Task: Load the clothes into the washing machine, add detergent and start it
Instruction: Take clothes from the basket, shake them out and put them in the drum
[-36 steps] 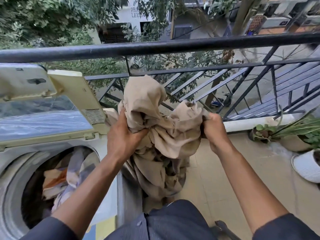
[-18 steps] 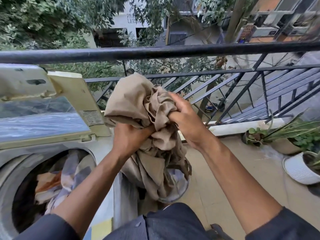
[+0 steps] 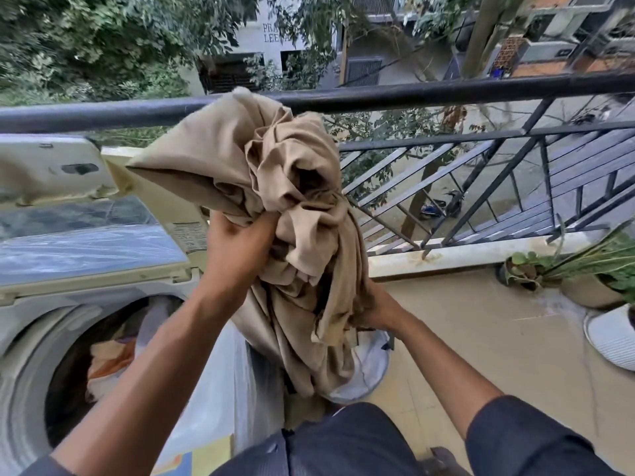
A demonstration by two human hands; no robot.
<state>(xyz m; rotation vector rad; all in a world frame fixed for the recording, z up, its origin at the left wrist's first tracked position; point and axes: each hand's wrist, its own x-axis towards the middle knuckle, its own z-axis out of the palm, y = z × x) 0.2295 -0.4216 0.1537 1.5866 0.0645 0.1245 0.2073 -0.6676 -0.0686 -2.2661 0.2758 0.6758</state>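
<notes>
A black metal balcony railing (image 3: 446,92) is seen running across the far side of the scene, with trees and buildings beyond it. At the left, a top-loading washing machine (image 3: 31,324) is set with its lid (image 3: 82,235) raised and leaning back toward the railing. Inside the open drum (image 3: 68,389), clothes already loaded (image 3: 110,355) are visible, in orange, cream and pale lilac. The tiled balcony floor (image 3: 481,331) is spread out to the right, where potted plants (image 3: 563,273) and a white ribbed pot (image 3: 611,338) are placed near the low ledge under the railing.

A large bundle of tan cloth (image 3: 275,187) is held up in the middle, just right of the drum opening and not yet over it; its upper part covers a stretch of the top rail and the right corner of the lid. Its lower folds hang down over a pale laundry basket (image 3: 371,372) standing on the floor beside the machine, so that most of the basket is hidden.

The left hand (image 3: 237,249) is raised, with its grip clenched on the crumpled cloth from below, the forearm angled up from the lower left. The right hand (image 3: 381,310) is kept lower, at the right edge of the hanging folds; its fingers are buried in the fabric and appear closed on it. Dark sleeves are seen at both elbows.
</notes>
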